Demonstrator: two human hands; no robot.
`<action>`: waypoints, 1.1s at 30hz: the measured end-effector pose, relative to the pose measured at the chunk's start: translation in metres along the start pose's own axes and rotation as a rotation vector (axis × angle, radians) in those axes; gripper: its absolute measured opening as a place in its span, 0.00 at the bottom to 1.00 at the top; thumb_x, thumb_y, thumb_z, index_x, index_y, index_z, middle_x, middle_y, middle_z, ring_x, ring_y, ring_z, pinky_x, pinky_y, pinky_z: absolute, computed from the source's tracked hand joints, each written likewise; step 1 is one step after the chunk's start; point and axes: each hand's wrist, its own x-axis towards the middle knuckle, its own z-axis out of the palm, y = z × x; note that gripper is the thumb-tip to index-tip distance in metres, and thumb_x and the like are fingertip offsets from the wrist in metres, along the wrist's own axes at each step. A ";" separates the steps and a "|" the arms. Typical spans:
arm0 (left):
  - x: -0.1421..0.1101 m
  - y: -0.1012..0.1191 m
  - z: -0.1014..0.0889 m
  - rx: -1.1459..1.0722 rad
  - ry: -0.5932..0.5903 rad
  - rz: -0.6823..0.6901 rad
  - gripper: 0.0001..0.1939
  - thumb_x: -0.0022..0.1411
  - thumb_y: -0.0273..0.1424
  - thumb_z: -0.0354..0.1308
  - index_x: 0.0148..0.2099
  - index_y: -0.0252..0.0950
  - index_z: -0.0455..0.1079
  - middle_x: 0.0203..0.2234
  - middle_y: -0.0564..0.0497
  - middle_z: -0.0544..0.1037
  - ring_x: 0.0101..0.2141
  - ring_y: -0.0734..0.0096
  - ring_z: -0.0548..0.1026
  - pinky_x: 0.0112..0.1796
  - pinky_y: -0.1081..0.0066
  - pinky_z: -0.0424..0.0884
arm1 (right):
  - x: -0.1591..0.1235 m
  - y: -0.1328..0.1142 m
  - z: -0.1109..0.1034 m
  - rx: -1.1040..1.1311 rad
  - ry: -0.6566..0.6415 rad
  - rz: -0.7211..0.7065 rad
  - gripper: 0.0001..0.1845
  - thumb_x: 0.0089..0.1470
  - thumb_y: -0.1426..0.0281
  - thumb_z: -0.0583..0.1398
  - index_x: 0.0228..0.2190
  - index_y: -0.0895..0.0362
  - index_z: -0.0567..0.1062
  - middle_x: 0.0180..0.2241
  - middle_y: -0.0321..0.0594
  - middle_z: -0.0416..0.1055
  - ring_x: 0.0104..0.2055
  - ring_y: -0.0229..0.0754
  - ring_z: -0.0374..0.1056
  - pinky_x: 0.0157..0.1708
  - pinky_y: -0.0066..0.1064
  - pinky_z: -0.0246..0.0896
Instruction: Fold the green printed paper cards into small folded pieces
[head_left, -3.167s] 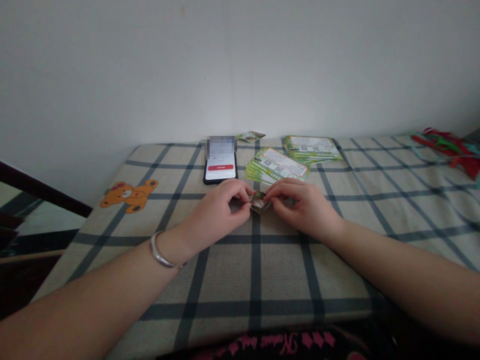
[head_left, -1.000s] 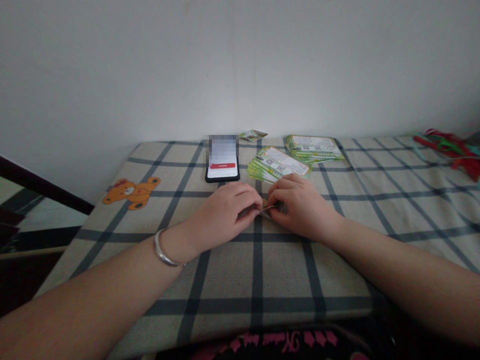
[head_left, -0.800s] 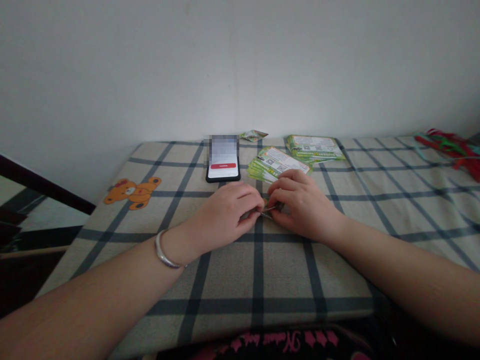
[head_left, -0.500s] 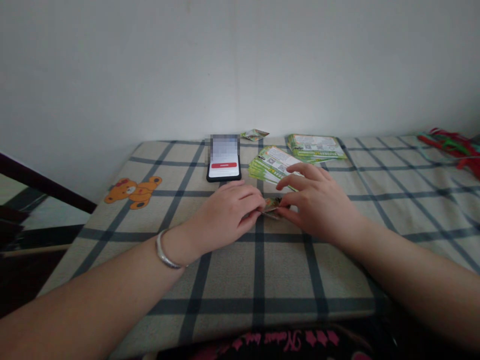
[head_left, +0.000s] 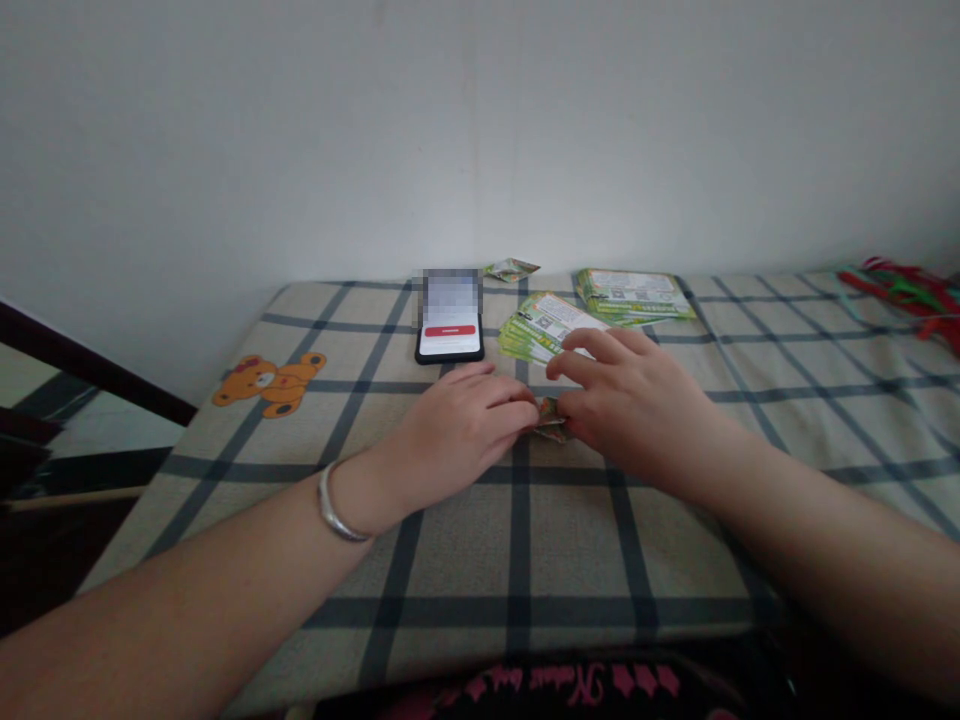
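Between my hands, low over the checked cloth, is a small piece of folded printed paper (head_left: 552, 420), partly hidden by my fingers. My left hand (head_left: 472, 418) pinches its left side, with a silver bangle on that wrist. At the right side, my right hand (head_left: 637, 400) grips the paper with thumb and forefinger while its other fingers arch above. Just beyond lies a fanned stack of green-and-white printed leaflets (head_left: 541, 325), its near right part covered by my right hand. A folded paper shape (head_left: 512, 269) in similar print rests by the wall.
A phone (head_left: 450, 340) with a lit screen lies left of the leaflets. Behind, on the right, sits a second leaflet stack (head_left: 637, 293). Red and green stringy material (head_left: 911, 295) lies at the far right. A bear picture (head_left: 270, 385) is on the checked tablecloth (head_left: 450, 570).
The fingers of both hands have shifted slightly on the folded paper, and my right thumb and forefinger now cover its right end differently. The phone and leaflets stay in place.
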 end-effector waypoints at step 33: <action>-0.005 -0.003 0.003 -0.168 0.025 -0.051 0.07 0.64 0.23 0.55 0.39 0.37 0.73 0.40 0.52 0.77 0.39 0.70 0.75 0.39 0.70 0.69 | -0.003 0.002 0.036 0.424 0.228 0.097 0.06 0.53 0.69 0.62 0.29 0.53 0.80 0.43 0.41 0.74 0.55 0.51 0.60 0.55 0.43 0.58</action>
